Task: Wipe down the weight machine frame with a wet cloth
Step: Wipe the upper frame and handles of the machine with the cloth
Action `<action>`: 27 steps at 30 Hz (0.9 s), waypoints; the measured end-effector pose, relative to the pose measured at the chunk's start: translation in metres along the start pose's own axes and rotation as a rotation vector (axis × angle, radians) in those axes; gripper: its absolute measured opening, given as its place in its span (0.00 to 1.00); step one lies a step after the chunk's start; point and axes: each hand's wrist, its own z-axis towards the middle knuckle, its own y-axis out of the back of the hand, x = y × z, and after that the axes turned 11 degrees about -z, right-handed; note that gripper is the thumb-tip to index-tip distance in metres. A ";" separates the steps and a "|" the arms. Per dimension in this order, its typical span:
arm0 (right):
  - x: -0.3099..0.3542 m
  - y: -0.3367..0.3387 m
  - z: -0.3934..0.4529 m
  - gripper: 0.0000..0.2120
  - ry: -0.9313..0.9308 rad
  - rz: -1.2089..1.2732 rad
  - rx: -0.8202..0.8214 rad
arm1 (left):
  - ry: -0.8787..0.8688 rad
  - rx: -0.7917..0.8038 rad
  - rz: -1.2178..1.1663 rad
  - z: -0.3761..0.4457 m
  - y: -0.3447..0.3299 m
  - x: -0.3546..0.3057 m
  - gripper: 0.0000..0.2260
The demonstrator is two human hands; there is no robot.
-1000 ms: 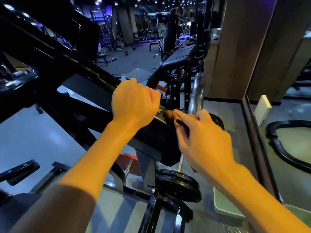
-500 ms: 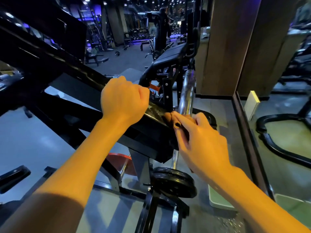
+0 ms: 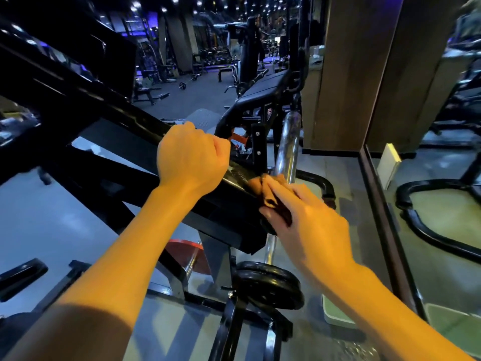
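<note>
A black weight machine frame beam (image 3: pixel 109 118) slopes from upper left down to the centre. My left hand (image 3: pixel 190 157) is curled over the top of this beam, gripping it. A small dark brownish cloth (image 3: pixel 270 196) lies against the beam's lower end. My right hand (image 3: pixel 309 220) pinches the cloth there, holding it against the beam end; the fingers hide most of the cloth. The beam surface between my two hands looks glossy.
A chrome bar (image 3: pixel 286 149) rises just behind the beam end. Black weight plates (image 3: pixel 268 285) sit low on a peg below. A padded bench (image 3: pixel 263 89) stands behind, a wooden pillar (image 3: pixel 346 74) and a mirror wall (image 3: pixel 429 178) on the right.
My right hand with the cloth has stayed at the beam's lower end, shifting only slightly. My left hand keeps its grip. The view has drifted a little.
</note>
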 end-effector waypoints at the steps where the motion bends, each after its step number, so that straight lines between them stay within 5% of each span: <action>1: -0.016 0.001 -0.012 0.25 -0.016 -0.002 0.011 | 0.001 -0.004 -0.009 0.000 -0.001 0.001 0.24; 5: -0.064 0.007 -0.047 0.22 -0.185 0.139 0.091 | 0.003 -0.022 -0.003 0.000 -0.001 0.001 0.23; 12: -0.055 0.034 -0.016 0.08 -0.878 1.381 0.095 | 0.007 0.013 0.015 0.000 0.001 -0.001 0.23; 14: -0.054 0.024 -0.020 0.09 -0.894 1.254 0.163 | 0.005 0.017 0.016 0.001 0.002 -0.002 0.23; 18: -0.059 -0.007 -0.033 0.19 -0.726 0.574 0.168 | 0.009 0.015 -0.008 0.001 0.002 -0.002 0.23; 24: -0.038 -0.004 -0.017 0.20 -0.509 0.172 0.102 | -0.004 -0.012 0.014 0.001 -0.001 0.000 0.23; 27: 0.001 -0.012 0.011 0.18 -0.378 0.233 0.046 | -0.004 -0.028 0.018 0.000 0.000 0.000 0.23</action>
